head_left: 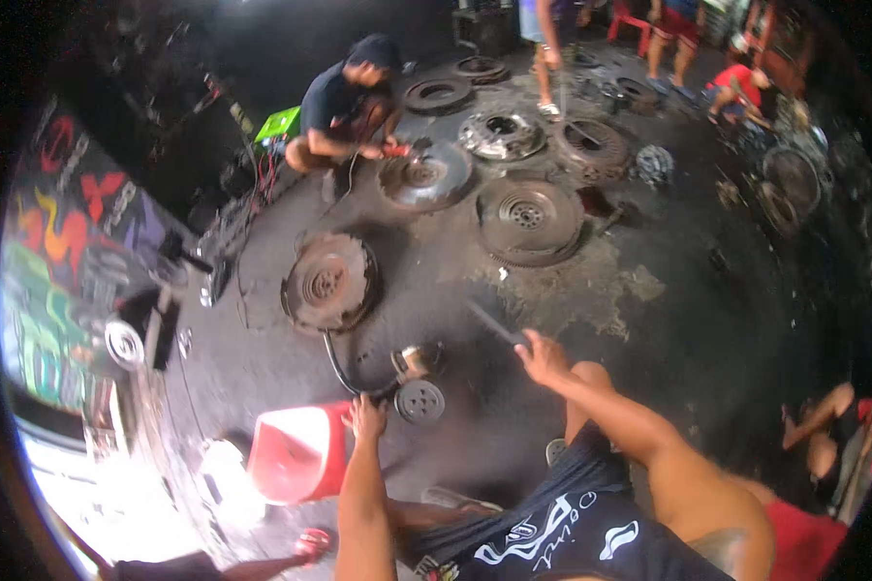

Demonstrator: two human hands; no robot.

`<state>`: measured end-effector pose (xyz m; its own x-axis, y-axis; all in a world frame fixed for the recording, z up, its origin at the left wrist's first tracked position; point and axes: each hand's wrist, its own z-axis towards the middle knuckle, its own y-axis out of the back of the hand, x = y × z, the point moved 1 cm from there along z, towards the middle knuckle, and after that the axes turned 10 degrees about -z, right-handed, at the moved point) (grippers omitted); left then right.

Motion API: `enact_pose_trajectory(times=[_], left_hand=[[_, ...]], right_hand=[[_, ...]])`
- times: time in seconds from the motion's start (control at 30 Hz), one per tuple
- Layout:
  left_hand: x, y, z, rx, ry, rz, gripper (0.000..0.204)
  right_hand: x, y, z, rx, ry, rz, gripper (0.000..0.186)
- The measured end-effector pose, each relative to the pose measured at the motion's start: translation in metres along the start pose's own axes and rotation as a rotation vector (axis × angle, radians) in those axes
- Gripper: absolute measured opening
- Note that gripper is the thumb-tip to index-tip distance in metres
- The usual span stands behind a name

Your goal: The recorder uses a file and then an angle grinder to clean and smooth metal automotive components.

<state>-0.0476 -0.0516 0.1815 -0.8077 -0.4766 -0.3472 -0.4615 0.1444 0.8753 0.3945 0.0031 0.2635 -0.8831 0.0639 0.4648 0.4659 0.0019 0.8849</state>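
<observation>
Right hand [545,360] wrapped round bar-like tool [494,322], long axis toward 10 o'clock. Holed disc [420,401] nearer left hand [366,422], at its 2 o'clock; left grip can't tell.

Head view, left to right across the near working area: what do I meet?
Red plastic object → left hand → grey disc with holes → long thin tool → right hand.

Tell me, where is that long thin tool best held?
Probably by its near end, coming from the person's right: the long thin tool is slim enough to close around and slants away toward the upper left, with its near end in the right hand.
</observation>
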Motion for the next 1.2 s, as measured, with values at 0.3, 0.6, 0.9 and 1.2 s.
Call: enact_pose_trajectory(times=[0.3, 0.6, 0.9, 1.2], left_hand=[[0.032, 0.162, -0.273, 0.089, 0.411, -0.118, 0.054], [-0.081, 0.212, -0.391, 0.39, 0.209, -0.125, 0.057], [-0.343, 0.159, -0.301, 0.477, 0.092, 0.04, 0.069], [-0.467, 0.116, -0.268, 0.78, 0.11, 0.18, 0.075]], right_hand=[[-0.142, 0.229, -0.115, -0.17, -0.903, 0.066, 0.055], [-0.218, 0.372, -0.269, -0.061, -1.211, -0.024, 0.051], [-0.338, 0.477, -0.294, 0.01, -1.121, -0.014, 0.041], [-0.378, 0.537, -0.27, -0.119, -1.227, 0.003, 0.043]])
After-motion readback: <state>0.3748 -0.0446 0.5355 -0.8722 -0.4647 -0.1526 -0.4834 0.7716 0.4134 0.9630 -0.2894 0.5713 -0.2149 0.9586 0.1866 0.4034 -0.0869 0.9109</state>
